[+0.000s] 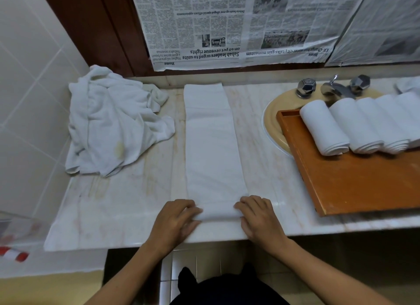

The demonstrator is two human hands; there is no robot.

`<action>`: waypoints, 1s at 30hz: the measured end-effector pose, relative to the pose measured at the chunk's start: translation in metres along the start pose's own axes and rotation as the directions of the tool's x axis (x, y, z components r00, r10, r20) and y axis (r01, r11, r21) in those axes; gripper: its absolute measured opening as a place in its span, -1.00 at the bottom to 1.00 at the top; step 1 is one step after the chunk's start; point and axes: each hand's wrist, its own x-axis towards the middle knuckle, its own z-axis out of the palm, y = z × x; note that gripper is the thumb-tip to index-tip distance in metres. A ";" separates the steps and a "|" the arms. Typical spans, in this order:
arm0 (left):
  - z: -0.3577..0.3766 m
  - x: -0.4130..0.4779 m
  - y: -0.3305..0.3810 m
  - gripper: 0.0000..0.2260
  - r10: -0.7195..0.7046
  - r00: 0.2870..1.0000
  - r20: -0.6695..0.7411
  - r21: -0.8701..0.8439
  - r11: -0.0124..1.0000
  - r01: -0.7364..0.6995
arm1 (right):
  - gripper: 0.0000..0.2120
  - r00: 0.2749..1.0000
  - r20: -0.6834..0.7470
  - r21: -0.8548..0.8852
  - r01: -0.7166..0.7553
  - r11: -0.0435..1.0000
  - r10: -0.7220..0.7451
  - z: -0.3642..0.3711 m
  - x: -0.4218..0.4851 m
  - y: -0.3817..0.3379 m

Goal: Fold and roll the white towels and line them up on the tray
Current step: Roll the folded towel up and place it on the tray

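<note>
Both hands, left hand [176, 216] and right hand [256, 213], fingers curled pinching the started roll of the folded towel [212, 150] left of the tray [354, 182]; uneven pressure risks a skewed, loose roll.

The left hand [176, 218] and the right hand [259, 218] are seen bare, and both forearms are bare as far as they can be followed. Below the front edge of the pale marble counter [113, 213], between the two forearms, a black piece of clothing [218, 288] is worn. It is plain, with a lumpy top edge. Its kind cannot be told.
</note>
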 end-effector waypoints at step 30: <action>0.005 -0.013 0.011 -0.69 -0.022 0.999 -0.024 -0.002 1.000 0.022 | -0.62 0.993 -0.117 -0.106 0.021 0.994 -0.033 0.007 -0.019 -0.001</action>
